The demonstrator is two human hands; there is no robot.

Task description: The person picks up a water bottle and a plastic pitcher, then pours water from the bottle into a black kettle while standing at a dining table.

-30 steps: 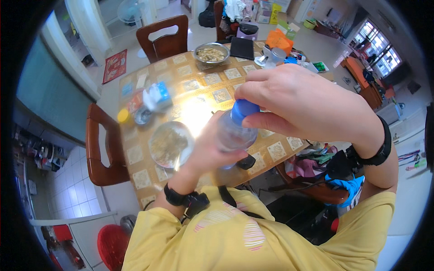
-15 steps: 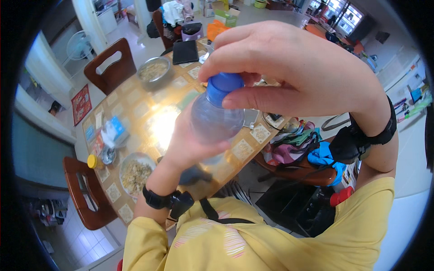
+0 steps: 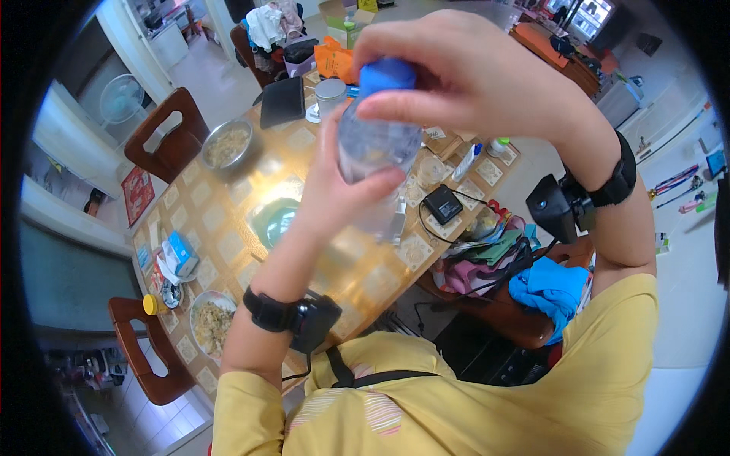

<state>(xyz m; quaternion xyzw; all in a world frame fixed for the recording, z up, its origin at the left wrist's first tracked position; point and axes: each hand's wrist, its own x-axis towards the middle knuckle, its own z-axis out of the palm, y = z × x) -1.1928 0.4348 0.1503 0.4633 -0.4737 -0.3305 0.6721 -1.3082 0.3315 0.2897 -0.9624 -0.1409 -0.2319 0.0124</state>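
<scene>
Bright room, with a standing fan [image 3: 122,99] and a red mat [image 3: 138,196] beyond the bench [image 3: 363,292], whose patterned gold top gleams. One brown chair [image 3: 144,163] is at its far edge and another at its left end. A person in a yellow shirt [image 3: 487,403] is at the near edge, a black strap with a small black device on each wrist.

Both arms are raised, and a clear bottle [image 3: 378,144] is up above the bench, cap uppermost, between the middle of the top and its right end. Left hand [image 3: 336,186] is wrapped around the bottle's body, thumb across the front. Right hand [image 3: 464,72] comes over from the right and grips the blue cap [image 3: 388,74] between thumb and fingers. I can't tell whether the cap is loose or tight.

Partly behind the left forearm, a pale green dish [image 3: 266,220] lies near the middle of the bench. By the left end are a plate [image 3: 196,310] of food, a yellow-lidded jar [image 3: 154,305] and a blue tissue box [image 3: 180,253]. Close to the far edge stands a metal bowl [image 3: 247,152], also with food in it. Toward the right end are a flat black case [image 3: 282,102] and a lidded glass jar [image 3: 330,95]. Near the near edge, a black box [image 3: 442,205] trails a cable.
</scene>
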